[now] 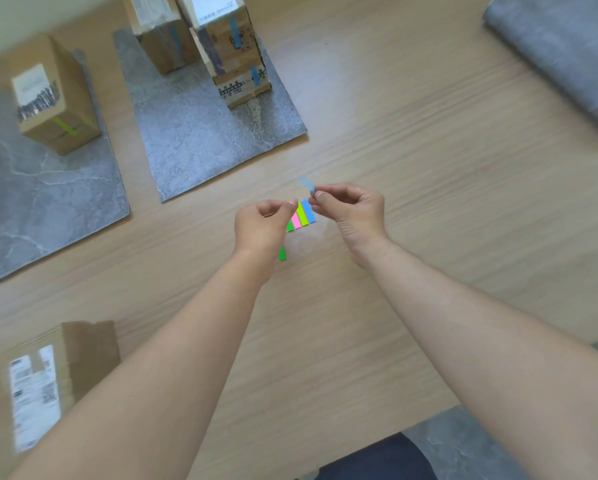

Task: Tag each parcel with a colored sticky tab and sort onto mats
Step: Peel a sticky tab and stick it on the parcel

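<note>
Head view: right grip [351,209] pinches blue tab [306,183]; left grip [261,223] holds tab sheet [302,216]; labels [36,86] unreadable.

parcels [53,98] [162,39] [221,26] [243,86] [65,372] 5 | grey mats [48,202] [204,133] [560,53] [463,448] 4 | tab sheet [302,216] 1, colour strips 4 | loose tabs 2: blue tab [306,183], green tab [282,254] | hands [261,223] [351,211] 2

Wooden surface [411,133] — grey mats [204,140] flat on it; cardboard parcel [83,355] — near left.
</note>
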The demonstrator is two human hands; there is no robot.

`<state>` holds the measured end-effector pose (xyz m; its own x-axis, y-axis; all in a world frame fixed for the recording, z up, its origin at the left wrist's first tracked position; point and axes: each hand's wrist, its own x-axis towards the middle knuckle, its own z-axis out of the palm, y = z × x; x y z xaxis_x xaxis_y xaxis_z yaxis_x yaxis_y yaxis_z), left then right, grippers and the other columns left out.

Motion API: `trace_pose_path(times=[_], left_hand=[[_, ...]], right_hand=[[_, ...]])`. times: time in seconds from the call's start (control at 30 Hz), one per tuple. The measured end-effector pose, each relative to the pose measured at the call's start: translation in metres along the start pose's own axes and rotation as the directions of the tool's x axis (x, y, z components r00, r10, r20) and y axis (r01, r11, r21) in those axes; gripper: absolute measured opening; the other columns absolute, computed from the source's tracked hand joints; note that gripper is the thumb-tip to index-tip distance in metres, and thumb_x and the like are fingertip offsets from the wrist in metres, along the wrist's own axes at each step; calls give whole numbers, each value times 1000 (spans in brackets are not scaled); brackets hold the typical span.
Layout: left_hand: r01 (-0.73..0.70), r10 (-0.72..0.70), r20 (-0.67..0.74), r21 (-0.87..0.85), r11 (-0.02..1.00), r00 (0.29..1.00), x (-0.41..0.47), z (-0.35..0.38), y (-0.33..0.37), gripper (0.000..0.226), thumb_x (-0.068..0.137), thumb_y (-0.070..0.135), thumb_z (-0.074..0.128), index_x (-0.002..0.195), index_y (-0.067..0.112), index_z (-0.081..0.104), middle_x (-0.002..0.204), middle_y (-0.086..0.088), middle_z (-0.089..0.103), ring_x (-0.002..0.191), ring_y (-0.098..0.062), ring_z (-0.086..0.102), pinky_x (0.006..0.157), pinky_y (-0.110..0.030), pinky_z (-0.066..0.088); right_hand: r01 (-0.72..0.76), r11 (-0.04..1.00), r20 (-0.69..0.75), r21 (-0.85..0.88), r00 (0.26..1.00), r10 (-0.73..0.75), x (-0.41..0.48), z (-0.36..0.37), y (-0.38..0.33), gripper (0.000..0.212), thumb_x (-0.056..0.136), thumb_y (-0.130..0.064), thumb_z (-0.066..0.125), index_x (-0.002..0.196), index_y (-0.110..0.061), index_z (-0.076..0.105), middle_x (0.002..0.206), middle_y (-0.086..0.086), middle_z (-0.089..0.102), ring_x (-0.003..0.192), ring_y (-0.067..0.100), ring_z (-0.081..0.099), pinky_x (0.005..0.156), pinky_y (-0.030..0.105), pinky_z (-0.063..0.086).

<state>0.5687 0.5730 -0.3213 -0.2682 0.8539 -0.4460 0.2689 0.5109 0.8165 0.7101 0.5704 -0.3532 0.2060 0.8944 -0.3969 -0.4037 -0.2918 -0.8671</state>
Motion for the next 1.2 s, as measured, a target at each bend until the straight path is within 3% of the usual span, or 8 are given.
trace_pose_path(times=[0.17, 0.33, 0.5, 0.67, 0.8, 0.93, 1.07, 1.2], left_hand=[[86, -91, -21, -185, 979, 996, -12, -11, 10, 22, 88, 24, 76, 97, 5, 77, 84, 6, 72, 69, 5, 61, 78, -19, 51], [-4, -5, -51, -173, 985, 999, -30, -25, 7, 15, 88, 19, 76, 91, 4, 76, 82, 7, 72, 59, 18, 59, 54, 2, 38], [10, -17, -28, -237, 971, 999, -49, -44, 4, 14, 85, 20, 79, 91, 8, 77, 102, 1, 75, 85, 6, 63, 76, -14, 42], [-24, 27, 10, -233, 972, 1000, -65, -62, -4, 7, 85, 19, 79, 84, 15, 74, 113, 5, 68, 105, -6, 62, 92, -24, 42], [-97, 94, -33, -151, 984, 995, -73, -84, -20, 10, 88, 23, 75, 89, 13, 75, 109, 4, 70, 112, -14, 64, 105, -36, 47], [-156, 152, -75, -56, 986, 986, -83, -120, -39, 9, 90, 25, 72, 84, 18, 74, 102, 9, 69, 108, -11, 63, 102, -35, 48], [-173, 172, -99, -6, 985, 980, -96, -165, -61, 9, 90, 25, 72, 82, 21, 71, 98, 9, 69, 107, -10, 62, 95, -30, 46], [-171, 172, -116, 22, 985, 978, -113, -218, -88, 9, 90, 23, 72, 82, 24, 68, 84, 8, 65, 83, -9, 59, 72, -25, 46]], right_hand=[[48, 996, 80, -75, 996, -42, -23, 9, -3, 12, 81, 6, 77, 87, -4, 79, 87, 16, 78, 84, 29, 75, 90, 44, 61], [85, 988, 130, -131, 989, -68, -47, 14, -7, 15, 80, 5, 78, 84, -9, 81, 87, 15, 78, 85, 29, 74, 93, 49, 60], [99, 982, 121, -160, 989, -80, -75, 19, -10, 15, 81, 5, 77, 82, -10, 80, 87, 16, 78, 81, 21, 73, 90, 39, 60], [93, 976, 160, -196, 985, -62, -99, 23, -6, 11, 82, 0, 79, 89, -8, 81, 88, 13, 78, 87, 24, 74, 96, 47, 58], [42, 983, 184, -181, 983, -9, -119, 34, -1, 16, 92, -11, 74, 107, -9, 79, 96, 15, 78, 89, 24, 75, 83, 40, 62], [17, 981, 154, -194, 988, 14, -136, 54, 14, 22, 97, -17, 68, 117, -15, 76, 102, 12, 78, 96, 25, 75, 80, 37, 63], [53, 965, 184, -258, 983, -4, -158, 84, 34, 18, 98, -17, 65, 111, -18, 77, 104, 10, 77, 97, 25, 74, 77, 36, 63], [86, 952, 225, -295, 974, -18, -188, 119, 59, 19, 100, -15, 60, 109, -17, 76, 103, 10, 76, 89, 20, 72, 73, 35, 62]])
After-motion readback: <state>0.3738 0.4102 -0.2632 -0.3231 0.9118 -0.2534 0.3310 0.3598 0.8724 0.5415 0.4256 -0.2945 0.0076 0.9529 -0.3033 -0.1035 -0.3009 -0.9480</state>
